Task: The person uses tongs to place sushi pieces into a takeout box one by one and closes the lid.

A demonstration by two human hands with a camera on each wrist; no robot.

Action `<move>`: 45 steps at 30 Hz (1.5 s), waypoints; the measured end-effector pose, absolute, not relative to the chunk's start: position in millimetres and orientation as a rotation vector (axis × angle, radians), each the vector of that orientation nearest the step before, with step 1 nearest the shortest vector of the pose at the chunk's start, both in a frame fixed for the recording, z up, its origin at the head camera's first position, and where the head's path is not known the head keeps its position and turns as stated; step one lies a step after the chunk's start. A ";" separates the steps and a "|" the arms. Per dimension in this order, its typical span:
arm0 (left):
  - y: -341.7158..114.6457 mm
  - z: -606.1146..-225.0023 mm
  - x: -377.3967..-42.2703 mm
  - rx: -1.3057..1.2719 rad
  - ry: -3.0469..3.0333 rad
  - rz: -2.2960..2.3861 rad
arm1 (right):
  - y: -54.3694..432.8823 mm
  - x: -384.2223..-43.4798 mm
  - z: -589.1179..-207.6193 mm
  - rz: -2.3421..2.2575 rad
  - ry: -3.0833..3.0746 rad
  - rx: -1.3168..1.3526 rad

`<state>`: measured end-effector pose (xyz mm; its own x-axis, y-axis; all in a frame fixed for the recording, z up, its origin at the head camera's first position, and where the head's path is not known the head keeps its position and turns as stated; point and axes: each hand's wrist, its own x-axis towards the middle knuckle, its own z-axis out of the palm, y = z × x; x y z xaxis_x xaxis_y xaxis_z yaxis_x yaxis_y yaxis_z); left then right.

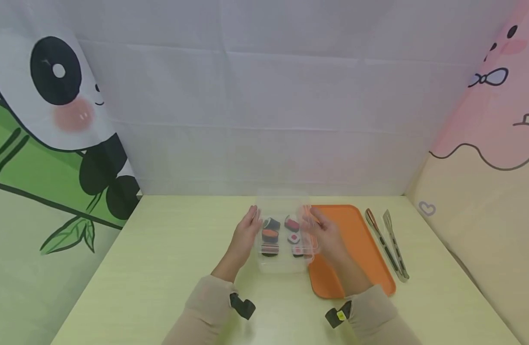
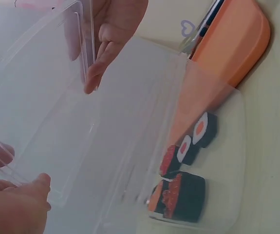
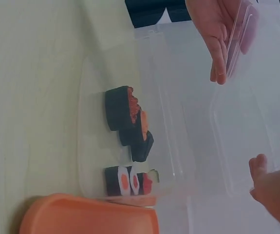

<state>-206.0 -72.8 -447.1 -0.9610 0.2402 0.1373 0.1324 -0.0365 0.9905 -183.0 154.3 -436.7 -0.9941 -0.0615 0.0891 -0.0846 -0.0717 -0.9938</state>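
Observation:
Both hands hold a clear plastic lid [image 2: 47, 117] by its opposite sides, raised above a clear plastic box [image 1: 286, 267]. My left hand [image 1: 243, 235] pinches the lid's left edge, and my right hand [image 1: 330, 239] pinches the right edge. In the left wrist view, a gap separates the lid from the box. Inside the box stand several toy sushi pieces in two columns, among them a piece with orange topping [image 1: 270, 234] and a small white-and-red roll [image 1: 293, 238]. The lid partly veils them in the head view.
An orange tray [image 1: 355, 249] lies just right of the box, partly behind the right forearm. Farther right are tongs with dark handles [image 1: 387, 244]. A pale curtain [image 1: 264, 110] hangs behind the table [image 1: 169, 278], with printed cloths at both sides.

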 end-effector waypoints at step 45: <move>-65.0 -522.8 -221.5 0.244 2.381 1.982 | 129.9 -200.5 -502.3 1.903 -2.378 -0.163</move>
